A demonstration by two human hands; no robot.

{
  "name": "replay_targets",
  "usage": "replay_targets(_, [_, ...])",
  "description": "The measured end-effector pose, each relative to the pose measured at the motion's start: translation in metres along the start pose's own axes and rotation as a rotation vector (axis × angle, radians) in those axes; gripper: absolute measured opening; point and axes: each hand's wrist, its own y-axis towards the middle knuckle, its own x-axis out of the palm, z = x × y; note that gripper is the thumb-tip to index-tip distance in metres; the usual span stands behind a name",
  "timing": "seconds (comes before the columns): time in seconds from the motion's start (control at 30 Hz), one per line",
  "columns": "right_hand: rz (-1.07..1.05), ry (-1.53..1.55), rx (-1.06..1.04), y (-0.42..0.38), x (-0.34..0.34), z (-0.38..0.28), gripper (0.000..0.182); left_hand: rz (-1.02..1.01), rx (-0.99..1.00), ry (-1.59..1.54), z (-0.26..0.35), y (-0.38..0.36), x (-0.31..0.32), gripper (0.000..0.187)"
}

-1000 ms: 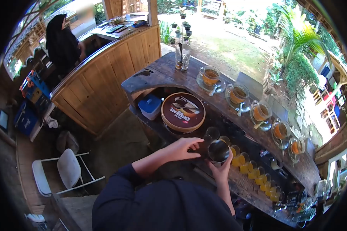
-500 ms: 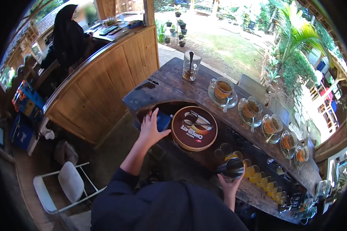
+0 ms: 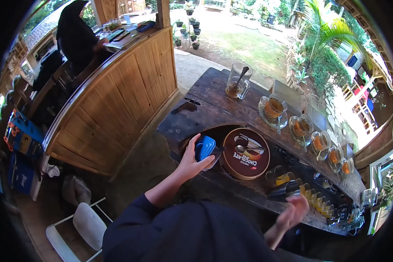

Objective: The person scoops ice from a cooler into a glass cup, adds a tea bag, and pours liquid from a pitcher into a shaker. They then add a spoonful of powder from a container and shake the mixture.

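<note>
My left hand (image 3: 192, 161) is closed around a clear container with a blue lid (image 3: 206, 147), thumb on its near side. Right of it, on the lower shelf, lies a round brown tin (image 3: 245, 153) with chocolate lettering, and a spoon shows on its top. My right hand (image 3: 290, 213) is slightly blurred, its fingers apart, just beside a dark metal cup (image 3: 284, 190) that leans over the shelf. Glasses with yellow contents (image 3: 321, 203) stand in a row beyond the cup.
On the dark wooden counter (image 3: 196, 114) stand a glass mug (image 3: 235, 87) with a spoon and several glass cups of brown drink (image 3: 273, 109) on saucers. A wooden partition (image 3: 131, 91), a white chair (image 3: 89, 225) and a person in black (image 3: 76, 39) are to the left.
My left hand has lifted the blue-lidded container and tilted it. My right hand has come off the metal cup and drawn back. The view has shifted left.
</note>
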Motion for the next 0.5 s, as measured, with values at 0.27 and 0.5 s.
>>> replay_targets(0.27, [-0.913, -0.161, 0.530, 0.031, 0.194, 0.020, 0.045, -0.124, -0.143, -0.622, -0.001, -0.004, -0.024, 0.071])
replay_targets(0.5, [-0.884, -0.254, 0.609, 0.026, 0.212, 0.029, 0.030, -0.240, -0.198, -0.636, 0.006, -0.007, -0.040, 0.066])
